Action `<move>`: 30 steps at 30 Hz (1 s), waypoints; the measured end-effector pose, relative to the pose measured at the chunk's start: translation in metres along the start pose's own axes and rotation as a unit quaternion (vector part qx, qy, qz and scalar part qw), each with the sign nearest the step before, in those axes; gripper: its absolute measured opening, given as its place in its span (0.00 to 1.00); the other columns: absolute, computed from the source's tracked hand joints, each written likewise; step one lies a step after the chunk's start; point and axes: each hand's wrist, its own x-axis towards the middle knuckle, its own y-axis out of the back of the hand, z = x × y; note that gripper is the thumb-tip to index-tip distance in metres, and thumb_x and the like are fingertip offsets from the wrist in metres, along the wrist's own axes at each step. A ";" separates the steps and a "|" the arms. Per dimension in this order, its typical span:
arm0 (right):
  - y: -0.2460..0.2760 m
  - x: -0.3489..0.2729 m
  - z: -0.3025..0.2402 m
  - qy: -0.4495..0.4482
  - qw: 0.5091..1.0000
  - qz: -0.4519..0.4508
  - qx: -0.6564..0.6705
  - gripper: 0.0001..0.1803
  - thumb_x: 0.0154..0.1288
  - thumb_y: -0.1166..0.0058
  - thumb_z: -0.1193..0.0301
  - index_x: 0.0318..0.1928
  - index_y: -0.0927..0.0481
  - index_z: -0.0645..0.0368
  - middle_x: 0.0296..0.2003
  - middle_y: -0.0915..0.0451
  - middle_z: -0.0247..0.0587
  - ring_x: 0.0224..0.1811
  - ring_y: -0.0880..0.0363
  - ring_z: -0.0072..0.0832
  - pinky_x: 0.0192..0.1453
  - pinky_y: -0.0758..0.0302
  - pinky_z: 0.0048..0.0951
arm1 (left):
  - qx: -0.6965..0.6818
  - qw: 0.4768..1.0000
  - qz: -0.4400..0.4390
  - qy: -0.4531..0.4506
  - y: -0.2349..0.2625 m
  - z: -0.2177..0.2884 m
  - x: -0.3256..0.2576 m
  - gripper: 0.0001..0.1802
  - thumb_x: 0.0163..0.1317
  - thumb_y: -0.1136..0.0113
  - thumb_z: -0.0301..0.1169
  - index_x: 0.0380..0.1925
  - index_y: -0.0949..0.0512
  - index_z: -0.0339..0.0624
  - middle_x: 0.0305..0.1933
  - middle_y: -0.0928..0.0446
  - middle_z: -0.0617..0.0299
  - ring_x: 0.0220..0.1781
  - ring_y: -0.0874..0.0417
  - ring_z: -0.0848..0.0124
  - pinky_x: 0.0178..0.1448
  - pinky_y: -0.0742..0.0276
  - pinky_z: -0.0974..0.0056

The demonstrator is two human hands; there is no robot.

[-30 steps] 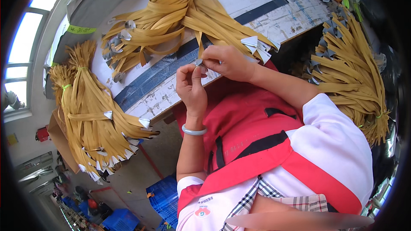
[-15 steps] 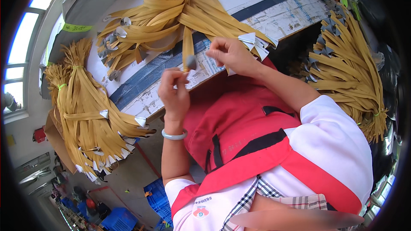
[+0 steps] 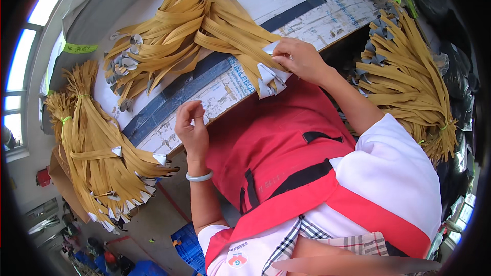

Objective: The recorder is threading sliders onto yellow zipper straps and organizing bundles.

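A bunch of flat tan strips [image 3: 192, 7] lies across the worktable, most ends carrying grey or white folded tips. My right hand [image 3: 299, 59] is at the right end of the bunch, its thumb and fingers pinched on a white-tipped tan strip. More white tips [image 3: 271, 79] hang over the table's front edge just below that hand. My left hand [image 3: 193, 129] hovers by the front edge with loosely curled fingers, thumb and forefinger a little apart. No strip shows in it.
Tied bundles of tan strips [image 3: 105, 153] hang off the table's left end. Another bundle [image 3: 409, 82] lies at the right beside black plastic bags [image 3: 455, 76]. Dark tape bands cross the worn white tabletop [image 3: 225, 84]. Blue crates [image 3: 192, 245] stand on the floor below.
My left hand has come away from a grey-tipped strip and moved slightly left and down. That strip now lies back with the bunch. My right hand has moved right onto the white tips.
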 end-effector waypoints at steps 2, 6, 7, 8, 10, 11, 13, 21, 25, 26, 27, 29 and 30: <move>-0.006 -0.002 -0.005 -0.013 0.999 -0.013 -0.041 0.10 0.63 0.38 0.65 0.37 0.20 0.58 0.35 0.20 0.41 0.38 0.20 0.38 0.41 0.25 0.36 | 0.008 0.998 -0.069 -0.013 -0.020 0.011 -0.001 0.05 0.64 0.40 0.17 0.38 0.20 0.35 0.37 0.21 0.59 0.37 0.20 0.72 0.41 0.24 0.71; -0.012 -0.001 -0.013 -0.041 0.996 -0.034 -0.075 0.13 0.60 0.36 0.61 0.34 0.21 0.56 0.34 0.20 0.41 0.40 0.20 0.41 0.43 0.25 0.39 | -0.004 0.993 -0.098 -0.064 -0.046 0.017 -0.007 0.04 0.63 0.40 0.17 0.37 0.20 0.34 0.35 0.21 0.58 0.33 0.21 0.72 0.37 0.25 0.70; -0.009 -0.001 -0.014 -0.040 0.996 -0.034 -0.074 0.13 0.60 0.36 0.61 0.34 0.21 0.56 0.34 0.20 0.41 0.40 0.20 0.41 0.43 0.25 0.39 | -0.009 0.992 -0.117 -0.043 -0.048 0.019 -0.010 0.04 0.63 0.40 0.17 0.37 0.20 0.34 0.35 0.22 0.58 0.33 0.21 0.73 0.37 0.26 0.70; -0.001 -0.002 -0.017 -0.034 0.995 -0.070 -0.062 0.12 0.60 0.37 0.62 0.33 0.21 0.56 0.36 0.20 0.41 0.42 0.20 0.41 0.44 0.24 0.40 | -0.013 0.990 -0.136 -0.021 -0.050 0.020 -0.014 0.05 0.63 0.40 0.17 0.37 0.20 0.34 0.34 0.22 0.59 0.32 0.22 0.73 0.36 0.26 0.71; 0.000 -0.013 -0.012 -0.029 0.993 -0.105 -0.050 0.11 0.60 0.38 0.62 0.33 0.20 0.56 0.37 0.21 0.40 0.43 0.21 0.42 0.45 0.24 0.42 | -0.023 0.990 -0.141 -0.015 -0.053 0.016 -0.020 0.05 0.63 0.40 0.16 0.37 0.20 0.34 0.34 0.22 0.59 0.32 0.22 0.73 0.35 0.27 0.71; -0.005 -0.024 -0.003 0.019 0.993 -0.070 -0.089 0.11 0.59 0.36 0.64 0.32 0.22 0.57 0.38 0.21 0.41 0.42 0.21 0.43 0.45 0.25 0.41 | -0.031 0.987 -0.157 -0.007 -0.054 0.016 -0.022 0.05 0.63 0.40 0.16 0.37 0.20 0.34 0.34 0.23 0.60 0.32 0.22 0.74 0.35 0.27 0.71; -0.007 -0.032 0.004 0.067 0.989 -0.035 -0.127 0.11 0.59 0.35 0.66 0.32 0.23 0.58 0.40 0.22 0.41 0.40 0.22 0.44 0.44 0.25 0.41 | -0.038 0.982 -0.186 -0.002 -0.058 0.020 -0.022 0.06 0.62 0.40 0.16 0.38 0.20 0.35 0.34 0.23 0.58 0.32 0.21 0.71 0.36 0.25 0.69; 0.035 -0.018 -0.060 0.054 0.995 -0.072 0.036 0.08 0.59 0.36 0.71 0.35 0.22 0.59 0.41 0.22 0.41 0.43 0.21 0.38 0.43 0.24 0.34 | 0.085 0.950 -0.113 -0.277 -0.093 0.087 0.019 0.09 0.58 0.36 0.17 0.40 0.20 0.35 0.43 0.22 0.52 0.38 0.17 0.62 0.42 0.21 0.64; 0.024 -0.004 -0.056 0.083 0.985 -0.025 0.151 0.06 0.62 0.37 0.72 0.37 0.20 0.59 0.39 0.21 0.39 0.38 0.20 0.34 0.40 0.24 0.31 | 0.057 0.968 -0.184 -0.159 -0.087 0.089 0.031 0.08 0.57 0.35 0.19 0.37 0.21 0.36 0.39 0.22 0.52 0.39 0.18 0.57 0.42 0.22 0.61; 0.021 -0.002 -0.056 0.111 0.967 -0.042 0.227 0.06 0.63 0.38 0.73 0.39 0.20 0.59 0.39 0.21 0.36 0.37 0.20 0.29 0.39 0.24 0.29 | 0.055 0.971 -0.196 -0.123 -0.082 0.085 0.033 0.08 0.56 0.34 0.19 0.36 0.20 0.36 0.38 0.22 0.52 0.38 0.18 0.59 0.42 0.22 0.63; 0.019 0.000 -0.056 0.138 0.942 -0.058 0.301 0.07 0.65 0.38 0.73 0.42 0.19 0.58 0.39 0.21 0.34 0.36 0.21 0.25 0.39 0.24 0.27 | 0.006 0.975 -0.192 -0.112 -0.077 0.081 0.033 0.08 0.54 0.32 0.17 0.33 0.20 0.35 0.35 0.21 0.55 0.36 0.18 0.66 0.42 0.22 0.66; 0.013 0.008 -0.050 0.044 0.893 -0.144 0.424 0.08 0.66 0.39 0.73 0.45 0.20 0.59 0.40 0.21 0.33 0.37 0.21 0.22 0.40 0.25 0.25 | -0.080 0.975 -0.197 -0.069 -0.067 0.067 0.032 0.08 0.53 0.32 0.16 0.33 0.20 0.34 0.36 0.20 0.57 0.37 0.19 0.69 0.43 0.23 0.67; 0.010 0.011 -0.049 -0.050 0.816 -0.229 0.529 0.10 0.67 0.39 0.73 0.48 0.20 0.59 0.40 0.20 0.31 0.38 0.22 0.18 0.41 0.25 0.23 | -0.169 0.965 -0.198 -0.024 -0.062 0.060 0.032 0.08 0.52 0.32 0.14 0.32 0.20 0.34 0.37 0.20 0.59 0.38 0.19 0.72 0.44 0.24 0.68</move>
